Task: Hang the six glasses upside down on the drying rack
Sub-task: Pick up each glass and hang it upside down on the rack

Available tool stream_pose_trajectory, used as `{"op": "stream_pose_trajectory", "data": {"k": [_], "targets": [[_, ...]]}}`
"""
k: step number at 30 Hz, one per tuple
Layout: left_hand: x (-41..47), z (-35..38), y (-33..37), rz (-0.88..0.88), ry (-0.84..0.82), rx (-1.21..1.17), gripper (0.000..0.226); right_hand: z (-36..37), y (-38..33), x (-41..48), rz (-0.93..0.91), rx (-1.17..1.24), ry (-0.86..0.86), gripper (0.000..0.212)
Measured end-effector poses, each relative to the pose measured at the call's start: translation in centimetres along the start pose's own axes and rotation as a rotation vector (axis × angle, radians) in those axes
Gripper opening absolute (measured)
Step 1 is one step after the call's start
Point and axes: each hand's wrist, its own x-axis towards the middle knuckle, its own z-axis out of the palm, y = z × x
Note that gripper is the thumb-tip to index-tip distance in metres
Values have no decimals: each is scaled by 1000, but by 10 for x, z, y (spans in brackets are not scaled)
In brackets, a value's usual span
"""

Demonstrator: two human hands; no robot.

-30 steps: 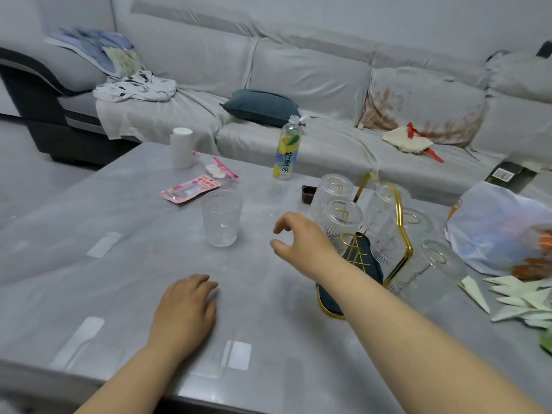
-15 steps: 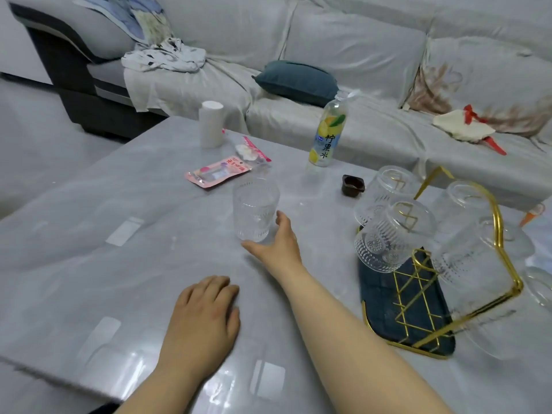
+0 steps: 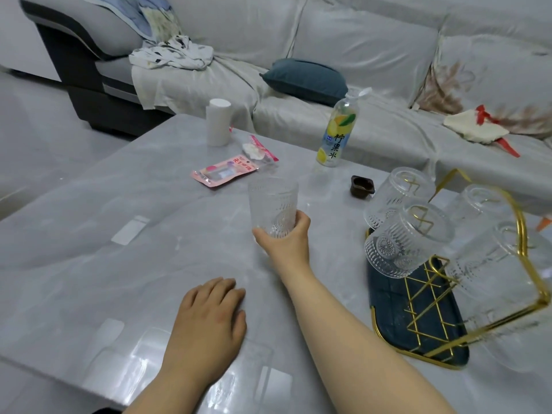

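A clear embossed glass stands upright in the middle of the grey table, and my right hand is wrapped around its lower part. My left hand lies flat on the table near the front edge, holding nothing. At the right stands the drying rack, a gold wire frame on a dark teal tray. Several glasses hang on it upside down and tilted; the nearest one faces me, another sits behind it, and more hang on the right side.
A lemon drink bottle, a small dark cup, a pink packet, a crumpled wrapper and a white roll stand on the far part of the table. A grey sofa with a teal cushion lies behind.
My right hand has reached left from the rack to the lone upright glass and closed around it. My left hand stays flat on the table. The view has shifted left and closer.
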Motion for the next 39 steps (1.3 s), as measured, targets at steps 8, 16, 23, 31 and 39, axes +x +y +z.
{"op": "stream_pose_trajectory", "data": {"k": [8, 16, 23, 31, 39], "targets": [[0, -13, 7, -14, -202, 95, 41, -84, -39, -86, -241, -49, -121, 79], [-8, -15, 39, -68, -325, 172, 47, -192, -72, -156, -294, -327, -90, 64], [-32, 2, 80, 37, -444, -4, 53, -264, -96, -164, -345, -453, 42, 64], [-39, 8, 88, 84, -311, 28, 47, -261, -105, -134, -335, -716, -39, 76], [-39, 11, 86, 87, -285, 71, 45, -243, -108, -123, -353, -848, -162, 80]]}}
